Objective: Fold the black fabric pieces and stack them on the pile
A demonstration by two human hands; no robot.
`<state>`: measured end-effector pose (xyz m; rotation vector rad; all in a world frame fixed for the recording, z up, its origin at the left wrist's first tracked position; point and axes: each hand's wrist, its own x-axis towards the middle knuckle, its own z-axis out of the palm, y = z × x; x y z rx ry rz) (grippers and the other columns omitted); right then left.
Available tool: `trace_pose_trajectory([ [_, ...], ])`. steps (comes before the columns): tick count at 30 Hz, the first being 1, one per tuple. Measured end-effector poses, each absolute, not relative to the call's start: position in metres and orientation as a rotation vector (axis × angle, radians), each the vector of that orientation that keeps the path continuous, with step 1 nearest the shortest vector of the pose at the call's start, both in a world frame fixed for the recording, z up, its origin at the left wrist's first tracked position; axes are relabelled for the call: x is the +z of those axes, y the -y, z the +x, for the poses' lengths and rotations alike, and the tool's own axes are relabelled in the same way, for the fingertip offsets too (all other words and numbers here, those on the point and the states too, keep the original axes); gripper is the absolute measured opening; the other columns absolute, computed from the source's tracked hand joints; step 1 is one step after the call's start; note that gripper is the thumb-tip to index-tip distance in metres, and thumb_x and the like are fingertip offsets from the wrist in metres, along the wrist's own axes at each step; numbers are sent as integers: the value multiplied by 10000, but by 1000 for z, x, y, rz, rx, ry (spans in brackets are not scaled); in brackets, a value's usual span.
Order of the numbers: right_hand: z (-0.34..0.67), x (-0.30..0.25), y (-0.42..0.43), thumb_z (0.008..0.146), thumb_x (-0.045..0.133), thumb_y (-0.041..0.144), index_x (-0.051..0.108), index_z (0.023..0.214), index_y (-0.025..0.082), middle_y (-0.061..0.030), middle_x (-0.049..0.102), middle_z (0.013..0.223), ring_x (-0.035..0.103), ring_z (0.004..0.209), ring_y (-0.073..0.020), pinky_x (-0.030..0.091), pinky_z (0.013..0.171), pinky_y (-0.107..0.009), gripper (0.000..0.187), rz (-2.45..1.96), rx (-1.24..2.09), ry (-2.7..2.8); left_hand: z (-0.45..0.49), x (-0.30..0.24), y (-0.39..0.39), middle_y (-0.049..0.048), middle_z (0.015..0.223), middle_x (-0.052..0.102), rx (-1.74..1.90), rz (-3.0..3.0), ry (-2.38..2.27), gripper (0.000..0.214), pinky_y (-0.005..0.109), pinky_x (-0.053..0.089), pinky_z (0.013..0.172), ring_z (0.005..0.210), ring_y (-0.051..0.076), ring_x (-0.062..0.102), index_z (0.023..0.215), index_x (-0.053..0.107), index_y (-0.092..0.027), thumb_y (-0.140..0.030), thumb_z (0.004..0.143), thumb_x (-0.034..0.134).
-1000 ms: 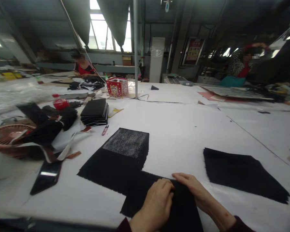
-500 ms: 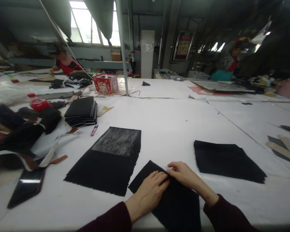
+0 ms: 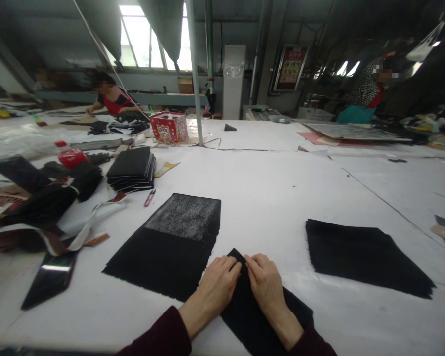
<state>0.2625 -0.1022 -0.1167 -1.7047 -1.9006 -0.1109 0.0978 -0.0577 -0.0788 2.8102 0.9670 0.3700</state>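
A black fabric piece (image 3: 255, 316) lies tilted on the white table (image 3: 274, 198) right in front of me. My left hand (image 3: 217, 287) and my right hand (image 3: 266, 284) rest side by side on its far corner, fingers curled and pinching the fabric edge. To the left lies a larger stack of black fabric (image 3: 170, 247) with a greyish top part. Another black fabric stack (image 3: 363, 257) lies to the right, apart from my hands.
At left are a pile of black pieces and straps (image 3: 48, 202), a black phone (image 3: 48, 279), a stack of black panels (image 3: 131, 170), pink snips (image 3: 149, 198) and a red box (image 3: 168, 127). Two other people work at the back.
Both hands have slid left along the black piece to its far corner and come close together. The view has shifted slightly.
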Motion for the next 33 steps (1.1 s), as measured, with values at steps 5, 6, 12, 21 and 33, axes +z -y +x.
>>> trace_pose_trajectory([
  [5, 260, -121, 107, 985, 334, 88, 596, 1166, 94, -83, 546, 865, 496, 804, -227, 377, 712, -356, 319, -1591, -326, 2001, 98, -92, 54, 78, 1029, 597, 445, 2841, -1009, 424, 385, 503, 835, 926, 222, 553, 1369, 433, -152, -111, 947, 431],
  [6, 260, -120, 107, 983, 324, 81, 589, 1177, 89, -84, 542, 864, 492, 802, -227, 377, 711, -358, 329, -1588, -343, 2022, 97, -94, 53, 79, 1028, 594, 439, 2846, -1021, 435, 388, 505, 833, 921, 223, 552, 1378, 427, -152, -109, 946, 432],
  [12, 259, -117, 107, 973, 325, 55, 567, 1213, 73, -89, 532, 878, 484, 801, -226, 381, 711, -366, 341, -1578, -347, 2098, 95, -100, 52, 80, 1026, 577, 457, 2815, -1071, 411, 393, 515, 815, 910, 223, 548, 1356, 466, -175, -118, 951, 420],
  [21, 259, -117, 107, 970, 323, 55, 552, 1244, 107, -89, 543, 880, 500, 804, -226, 397, 722, -377, 361, -1583, -301, 2116, 95, -102, 51, 89, 1050, 579, 511, 2742, -1087, 399, 399, 513, 841, 940, 226, 548, 1342, 486, -167, -116, 956, 396],
  [33, 259, -117, 106, 967, 301, 51, 544, 1216, 101, -88, 539, 883, 485, 783, -224, 379, 696, -380, 351, -1571, -314, 2127, 95, -104, 51, 93, 1056, 583, 555, 2698, -1113, 369, 389, 511, 822, 935, 216, 546, 1322, 507, -166, -137, 977, 379],
])
